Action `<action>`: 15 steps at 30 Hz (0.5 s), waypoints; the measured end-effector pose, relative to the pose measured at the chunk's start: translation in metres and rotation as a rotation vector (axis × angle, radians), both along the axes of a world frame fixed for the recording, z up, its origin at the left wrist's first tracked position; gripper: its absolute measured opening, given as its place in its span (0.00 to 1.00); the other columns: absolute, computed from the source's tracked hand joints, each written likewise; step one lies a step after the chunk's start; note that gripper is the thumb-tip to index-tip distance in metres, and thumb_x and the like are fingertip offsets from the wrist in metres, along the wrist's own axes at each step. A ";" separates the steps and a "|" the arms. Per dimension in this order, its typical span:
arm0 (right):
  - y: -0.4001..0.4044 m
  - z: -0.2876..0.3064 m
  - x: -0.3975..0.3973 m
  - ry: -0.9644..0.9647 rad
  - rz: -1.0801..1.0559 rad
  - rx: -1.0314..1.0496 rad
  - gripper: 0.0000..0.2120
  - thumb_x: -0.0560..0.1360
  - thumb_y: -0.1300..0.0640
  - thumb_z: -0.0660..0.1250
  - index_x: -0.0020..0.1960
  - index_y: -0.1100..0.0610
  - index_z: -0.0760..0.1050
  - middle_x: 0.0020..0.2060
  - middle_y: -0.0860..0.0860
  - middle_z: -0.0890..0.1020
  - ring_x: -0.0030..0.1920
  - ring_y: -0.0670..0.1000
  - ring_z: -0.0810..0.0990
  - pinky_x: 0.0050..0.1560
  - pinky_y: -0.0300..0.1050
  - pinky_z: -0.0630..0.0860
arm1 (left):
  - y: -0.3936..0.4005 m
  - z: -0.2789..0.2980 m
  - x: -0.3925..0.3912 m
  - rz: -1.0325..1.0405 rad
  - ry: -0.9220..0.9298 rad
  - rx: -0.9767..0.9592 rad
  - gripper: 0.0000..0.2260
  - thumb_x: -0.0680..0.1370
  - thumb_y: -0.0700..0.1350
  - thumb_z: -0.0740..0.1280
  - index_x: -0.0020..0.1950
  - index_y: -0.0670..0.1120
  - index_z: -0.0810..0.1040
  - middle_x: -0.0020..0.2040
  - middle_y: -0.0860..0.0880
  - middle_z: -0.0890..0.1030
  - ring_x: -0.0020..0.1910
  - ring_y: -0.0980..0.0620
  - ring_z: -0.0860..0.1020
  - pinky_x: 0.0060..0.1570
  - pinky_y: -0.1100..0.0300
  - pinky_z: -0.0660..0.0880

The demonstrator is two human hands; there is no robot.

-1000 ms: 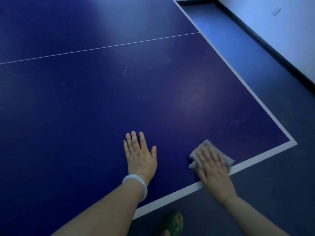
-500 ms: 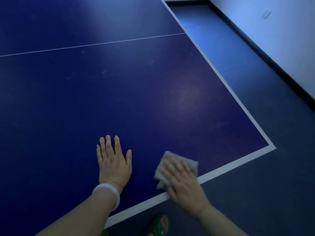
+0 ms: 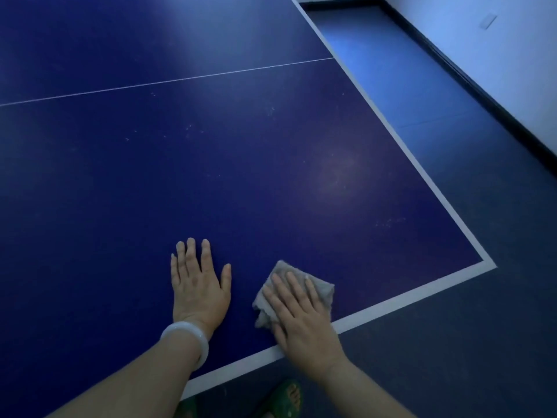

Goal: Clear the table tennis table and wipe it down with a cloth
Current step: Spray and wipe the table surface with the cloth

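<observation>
The dark blue table tennis table point(image 3: 211, 164) fills most of the view, with a white border line along its near and right edges. A crumpled grey cloth point(image 3: 321, 289) lies near the table's front edge. My right hand point(image 3: 301, 315) presses flat on the cloth with straight fingers. To its left, my left hand point(image 3: 197, 285) rests flat on the bare table surface, fingers spread, a white bangle on the wrist. Faint pale specks and smudges mark the surface farther in.
The table's right corner point(image 3: 488, 263) lies to the right of the cloth. Beyond it are dark blue floor point(image 3: 452, 342) and a white wall point(image 3: 497, 55) with a black skirting. My foot in a green sandal point(image 3: 284, 398) stands below the front edge.
My right hand has slid the cloth leftward along the front edge, away from the corner and closer to my left hand. Both hands stay flat on the table.
</observation>
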State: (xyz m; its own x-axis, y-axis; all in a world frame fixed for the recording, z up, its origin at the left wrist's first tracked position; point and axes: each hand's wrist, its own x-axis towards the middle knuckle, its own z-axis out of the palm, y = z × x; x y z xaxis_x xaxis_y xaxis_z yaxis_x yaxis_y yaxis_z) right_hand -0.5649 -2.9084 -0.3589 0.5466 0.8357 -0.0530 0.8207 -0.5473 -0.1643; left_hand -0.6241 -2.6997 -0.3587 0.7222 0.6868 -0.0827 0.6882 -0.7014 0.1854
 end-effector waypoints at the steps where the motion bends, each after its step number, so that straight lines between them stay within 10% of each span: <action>1: -0.009 0.000 0.010 0.002 0.113 -0.003 0.27 0.81 0.46 0.53 0.79 0.49 0.56 0.79 0.49 0.55 0.79 0.52 0.50 0.75 0.59 0.51 | 0.000 0.000 0.000 -0.002 0.000 0.002 0.31 0.81 0.59 0.50 0.79 0.45 0.51 0.79 0.41 0.49 0.78 0.44 0.43 0.77 0.47 0.42; 4: -0.053 0.001 0.063 -0.053 0.053 -0.031 0.27 0.80 0.47 0.53 0.77 0.50 0.58 0.78 0.50 0.59 0.79 0.52 0.51 0.76 0.58 0.51 | 0.001 -0.002 0.000 0.004 -0.004 -0.004 0.31 0.81 0.59 0.50 0.79 0.45 0.51 0.79 0.41 0.49 0.78 0.44 0.42 0.77 0.47 0.41; 10: -0.097 0.002 0.122 0.015 -0.907 -0.069 0.27 0.82 0.47 0.46 0.79 0.51 0.46 0.79 0.50 0.44 0.79 0.53 0.41 0.77 0.60 0.44 | 0.001 -0.004 -0.001 0.001 -0.018 0.002 0.31 0.81 0.59 0.49 0.79 0.45 0.51 0.79 0.42 0.48 0.78 0.45 0.41 0.77 0.48 0.40; 15: 0.010 -0.002 0.058 -0.052 -0.504 -0.027 0.28 0.81 0.46 0.44 0.79 0.52 0.49 0.79 0.54 0.49 0.79 0.56 0.42 0.77 0.61 0.43 | 0.002 -0.004 0.000 0.002 -0.016 0.010 0.32 0.79 0.61 0.45 0.79 0.45 0.52 0.79 0.41 0.49 0.79 0.45 0.42 0.77 0.47 0.42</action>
